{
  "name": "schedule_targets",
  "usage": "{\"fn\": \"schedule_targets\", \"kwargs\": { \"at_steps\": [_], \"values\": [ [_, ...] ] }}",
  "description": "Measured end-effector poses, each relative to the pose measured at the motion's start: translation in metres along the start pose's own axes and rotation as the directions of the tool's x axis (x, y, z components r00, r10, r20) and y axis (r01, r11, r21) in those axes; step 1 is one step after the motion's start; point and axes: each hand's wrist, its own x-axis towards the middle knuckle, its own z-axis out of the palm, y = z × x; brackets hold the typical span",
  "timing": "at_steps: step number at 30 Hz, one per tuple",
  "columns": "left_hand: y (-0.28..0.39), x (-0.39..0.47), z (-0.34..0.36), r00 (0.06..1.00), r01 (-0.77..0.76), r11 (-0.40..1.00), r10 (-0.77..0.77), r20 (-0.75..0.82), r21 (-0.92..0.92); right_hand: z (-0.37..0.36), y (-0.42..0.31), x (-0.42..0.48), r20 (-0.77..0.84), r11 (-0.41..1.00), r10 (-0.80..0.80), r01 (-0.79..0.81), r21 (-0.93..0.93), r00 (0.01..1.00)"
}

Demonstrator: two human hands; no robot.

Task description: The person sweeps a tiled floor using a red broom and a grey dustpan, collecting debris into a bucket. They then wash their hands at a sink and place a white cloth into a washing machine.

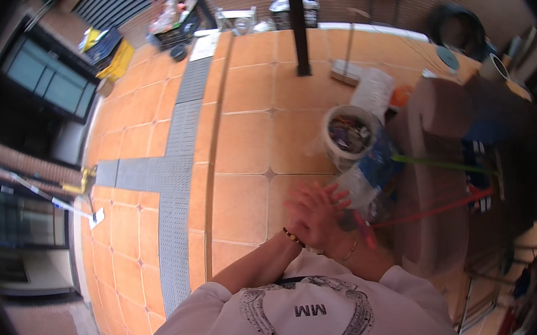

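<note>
Before my body, my left hand (300,212) and my right hand (325,222) are together and overlap, blurred, with several fingers spread. No object shows between them, though the palms are hidden. A dark beaded bracelet (293,237) circles the left wrist, and a thin bracelet (352,249) the right. Just beyond the hands lies a clear and blue plastic bag (380,159). It rests against a white bucket (326,133) holding mixed small scraps. A pink object (365,230) is beside the right hand, with a thin red strip (431,212) running rightward from it.
A padded brown seat (429,183) stands at the right, with a green strip (443,163) across it. A dark post (297,25) rises beyond the bucket. Grey grating (180,168) crosses the orange tiles. A yellow container (118,61) and a black crate (177,33) stand at upper left.
</note>
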Motion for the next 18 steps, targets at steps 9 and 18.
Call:
{"fn": "schedule_targets", "kwargs": {
  "at_steps": [9,18],
  "values": [
    [0.167,-0.114,-0.002,0.973,-0.075,0.871,-0.043,-0.227,-0.486,0.098,0.055,0.052,0.062,0.88,0.372,-0.373,0.295,0.926],
    [0.298,-0.287,-0.154,0.75,-0.579,0.751,0.339,-0.567,-0.317,0.29,-0.027,0.142,0.538,0.765,0.187,-0.465,0.445,0.822]
  ]
}}
